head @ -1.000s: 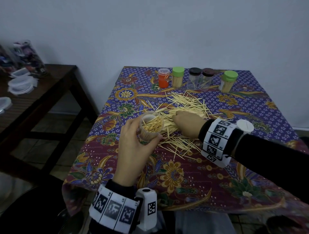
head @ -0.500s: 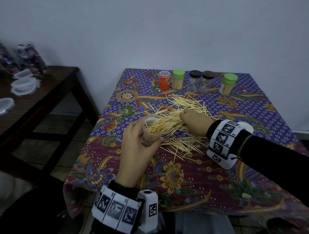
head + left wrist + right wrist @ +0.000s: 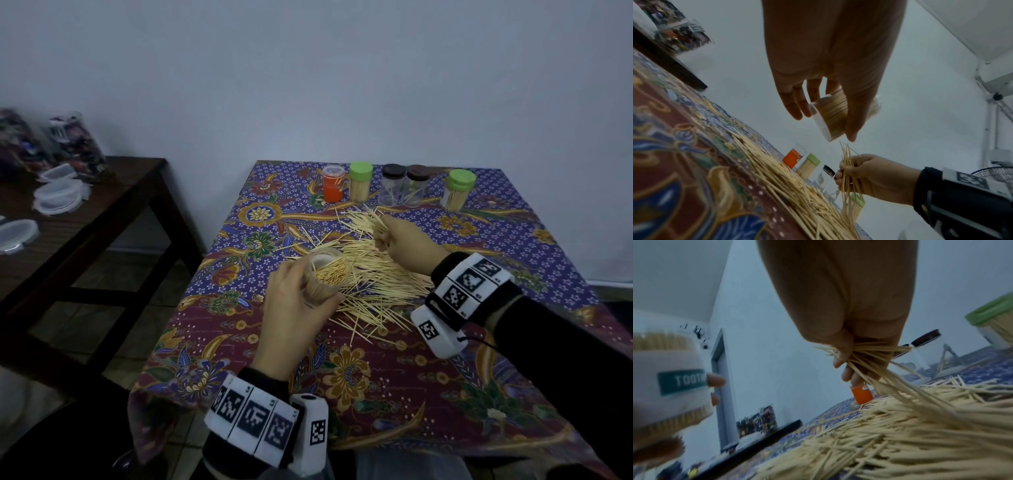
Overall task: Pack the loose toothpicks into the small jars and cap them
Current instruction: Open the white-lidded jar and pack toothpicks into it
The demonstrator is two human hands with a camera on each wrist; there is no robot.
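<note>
Left hand (image 3: 294, 308) grips an uncapped, nearly full jar (image 3: 325, 278) above the desk's (image 3: 376, 377) middle; right hand (image 3: 407, 245) pinches a bundle of toothpicks (image 3: 846, 172) over the loose pile (image 3: 376, 284), much left unpacked. Five capped jars (image 3: 394, 185) line the far edge, two dark-lidded ones almost empty; batik cloth, pale wall, dark side table (image 3: 85, 219) at left.

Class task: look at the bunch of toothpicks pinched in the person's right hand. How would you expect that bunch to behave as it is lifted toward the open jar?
The bunch of toothpicks fans out unevenly from the right hand, so a few outer sticks will probably slip free. Each stick looks thin and stiff, so likely very light. The open jar in the left hand already looks fairly full, so crooked sticks may jam at its mouth.
</note>
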